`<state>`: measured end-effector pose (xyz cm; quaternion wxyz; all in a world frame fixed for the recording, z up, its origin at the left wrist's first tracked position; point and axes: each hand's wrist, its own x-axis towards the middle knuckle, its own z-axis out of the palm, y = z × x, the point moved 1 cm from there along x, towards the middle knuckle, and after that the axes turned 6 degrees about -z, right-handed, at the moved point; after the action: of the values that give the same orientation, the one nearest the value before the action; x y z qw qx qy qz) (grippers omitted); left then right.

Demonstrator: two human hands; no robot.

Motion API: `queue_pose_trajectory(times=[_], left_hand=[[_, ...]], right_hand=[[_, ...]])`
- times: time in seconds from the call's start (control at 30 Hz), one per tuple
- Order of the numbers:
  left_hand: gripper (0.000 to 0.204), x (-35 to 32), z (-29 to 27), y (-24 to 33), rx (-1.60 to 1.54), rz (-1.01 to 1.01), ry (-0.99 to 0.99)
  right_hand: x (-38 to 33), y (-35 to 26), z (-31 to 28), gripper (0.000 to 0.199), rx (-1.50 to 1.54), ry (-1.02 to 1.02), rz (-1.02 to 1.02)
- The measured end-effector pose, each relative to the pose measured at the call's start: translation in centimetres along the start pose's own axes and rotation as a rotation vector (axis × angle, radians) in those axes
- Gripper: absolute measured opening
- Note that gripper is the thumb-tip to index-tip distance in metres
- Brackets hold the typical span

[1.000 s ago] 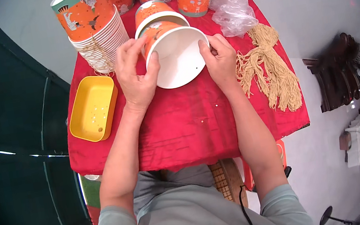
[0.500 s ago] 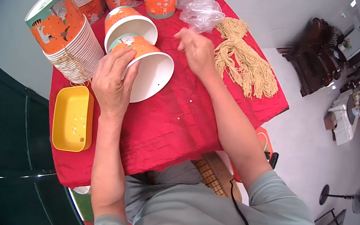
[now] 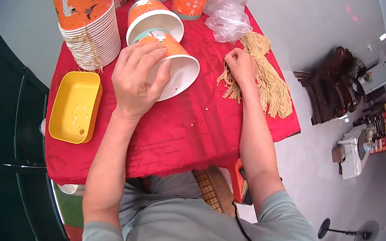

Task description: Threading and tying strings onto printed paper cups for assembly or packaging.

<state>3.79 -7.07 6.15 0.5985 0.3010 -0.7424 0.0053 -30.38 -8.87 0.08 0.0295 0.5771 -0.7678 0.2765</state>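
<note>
Left hand (image 3: 139,81) grips a paper cup (image 3: 171,63) lying on its side at upper centre of the frame, on a red tablecloth (image 3: 174,128). The fingers wrap over the cup's orange printed wall, thumb on the near side. The cup's wide white mouth faces the lower right, showing a white inside with a small dark spot near the lower edge of the inner wall. A teal band runs round the narrow base end. The rim looks round and undented.

Directly above it lies a second cup (image 3: 152,18) of the same kind, mouth toward the viewer, touching or just beside the held one; which cannot be told.

Right hand (image 3: 241,65) rests at centre right with fingers curled down into a bundle of tan string (image 3: 268,83), pinching some strands at the bundle's left edge.

A yellow tray (image 3: 74,106) with small holes sits at the left of the cloth. A tall stack of cups (image 3: 89,28) tied with string stands at upper left. A crumpled clear plastic bag (image 3: 226,11) lies at upper right, above the string.
</note>
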Motion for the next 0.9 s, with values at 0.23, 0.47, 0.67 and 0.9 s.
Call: queue_pose_trajectory(times=[0.23,0.47,0.67,0.9], left_hand=[[0.041,-1.8,0.3,3.7,-0.122,0.175,-0.010],[0.042,-4.5,2.8,4.4,-0.407,-0.075,-0.202],[0.070,-4.9,3.2,5.6,-0.767,-0.528,-0.435],[0.024,-5.4,3.7,5.1,-1.029,-0.712,-0.702]], right_hand=[[-0.2,-1.1,-1.8,0.011,0.966,0.161,-0.109],[-2.4,-3.9,-5.5,0.010,1.420,-0.080,-0.216],[-5.7,-4.3,-7.2,0.011,1.321,-0.857,-0.449],[-6.1,-4.6,-8.0,0.007,1.334,-0.839,-0.217]])
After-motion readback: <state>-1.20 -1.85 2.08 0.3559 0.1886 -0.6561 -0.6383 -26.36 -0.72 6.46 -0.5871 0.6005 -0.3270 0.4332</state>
